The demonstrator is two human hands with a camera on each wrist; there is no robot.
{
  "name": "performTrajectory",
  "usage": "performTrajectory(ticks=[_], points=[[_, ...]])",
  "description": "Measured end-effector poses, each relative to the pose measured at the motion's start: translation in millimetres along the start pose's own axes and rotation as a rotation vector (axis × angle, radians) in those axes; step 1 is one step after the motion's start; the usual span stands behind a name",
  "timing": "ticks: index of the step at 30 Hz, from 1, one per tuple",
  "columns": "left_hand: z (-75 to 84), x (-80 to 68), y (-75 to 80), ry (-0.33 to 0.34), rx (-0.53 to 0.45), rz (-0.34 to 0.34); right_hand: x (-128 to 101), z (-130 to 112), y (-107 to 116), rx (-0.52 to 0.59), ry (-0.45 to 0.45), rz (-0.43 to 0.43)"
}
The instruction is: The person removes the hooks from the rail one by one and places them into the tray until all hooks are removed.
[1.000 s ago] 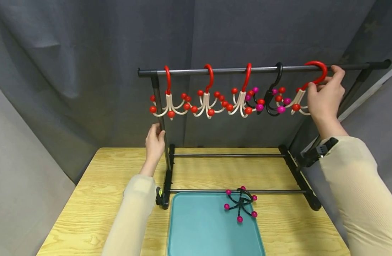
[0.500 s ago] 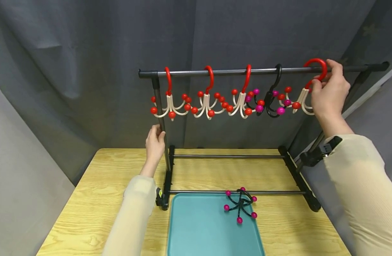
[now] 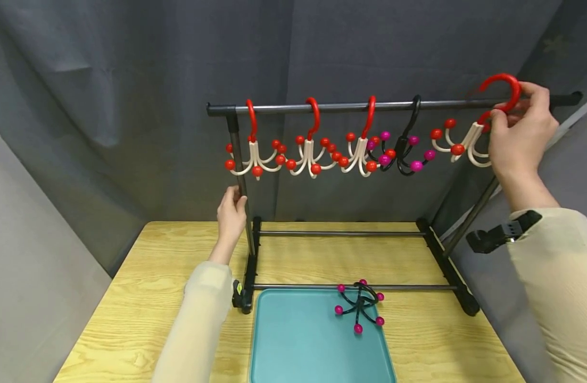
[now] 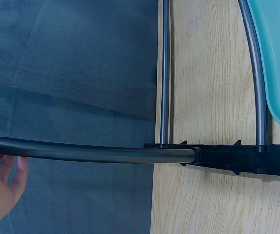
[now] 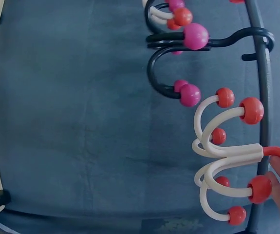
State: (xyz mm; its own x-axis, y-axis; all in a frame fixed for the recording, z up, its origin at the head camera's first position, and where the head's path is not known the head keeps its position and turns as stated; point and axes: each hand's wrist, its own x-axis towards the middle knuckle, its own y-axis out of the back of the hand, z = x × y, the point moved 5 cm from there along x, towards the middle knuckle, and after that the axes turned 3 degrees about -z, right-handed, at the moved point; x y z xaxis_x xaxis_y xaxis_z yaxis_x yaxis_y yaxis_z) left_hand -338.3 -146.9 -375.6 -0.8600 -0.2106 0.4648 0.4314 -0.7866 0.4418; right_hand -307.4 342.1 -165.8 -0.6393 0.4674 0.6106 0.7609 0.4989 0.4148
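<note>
My right hand (image 3: 522, 132) pinches the red hook of a white multi-arm hanger with red ball tips (image 3: 470, 142) (image 5: 225, 158), lifted clear above the right end of the rack's top bar (image 3: 350, 107). Three more red-and-white hangers (image 3: 309, 153) and a black one with magenta balls (image 3: 402, 150) (image 5: 178, 63) hang on the bar. My left hand (image 3: 232, 213) (image 4: 1, 187) grips the rack's left upright post (image 3: 241, 186) (image 4: 91, 153). Another black hanger with magenta balls (image 3: 360, 306) lies on the teal tray (image 3: 303, 346).
The black rack stands on a wooden table (image 3: 145, 298), its base rails (image 3: 350, 233) framing the tray's far edge. Grey curtains (image 3: 130, 80) close in behind and at both sides. A black wrist mount (image 3: 499, 234) shows on my right sleeve.
My right hand has lifted the rightmost red-and-white hanger up off the bar and carried it to the right. The black hanger swings a little. The left hand stays on the post.
</note>
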Motion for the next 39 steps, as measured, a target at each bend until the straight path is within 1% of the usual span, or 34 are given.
performTrajectory(ticks=[3, 7, 11, 14, 21, 25, 29, 32, 39], points=[[-0.5, 0.1, 0.7, 0.003, 0.004, -0.001, -2.0, -3.6, 3.4, 0.011, 0.001, 0.007], [-1.2, 0.8, 0.3, 0.009, 0.000, -0.010, -8.7, -10.7, 8.6, -0.010, 0.026, 0.022], [-2.0, 1.5, 0.2, 0.020, -0.006, -0.012, -17.8, -17.4, 16.0, 0.024, 0.051, 0.035], [-2.7, 2.0, 0.0, 0.029, -0.007, -0.017, -26.5, -20.7, 20.7, 0.046, 0.077, 0.029], [-2.1, 2.5, 0.5, 0.030, -0.012, -0.022, -45.4, -25.5, 26.8, 0.050, 0.151, -0.001], [-2.1, 2.1, 0.2, 0.029, -0.012, -0.019, -56.7, -27.4, 30.1, 0.093, 0.187, -0.008], [-3.0, 1.6, -1.9, 0.026, -0.008, -0.028, -71.4, -24.7, 29.5, 0.162, 0.212, -0.042], [-3.3, 1.5, -3.4, 0.018, -0.012, -0.033, -83.1, -21.4, 26.5, 0.190, 0.217, -0.072], [-3.8, 1.0, -2.2, 0.012, -0.016, -0.016, -104.9, -18.5, 19.0, 0.238, 0.223, -0.146]])
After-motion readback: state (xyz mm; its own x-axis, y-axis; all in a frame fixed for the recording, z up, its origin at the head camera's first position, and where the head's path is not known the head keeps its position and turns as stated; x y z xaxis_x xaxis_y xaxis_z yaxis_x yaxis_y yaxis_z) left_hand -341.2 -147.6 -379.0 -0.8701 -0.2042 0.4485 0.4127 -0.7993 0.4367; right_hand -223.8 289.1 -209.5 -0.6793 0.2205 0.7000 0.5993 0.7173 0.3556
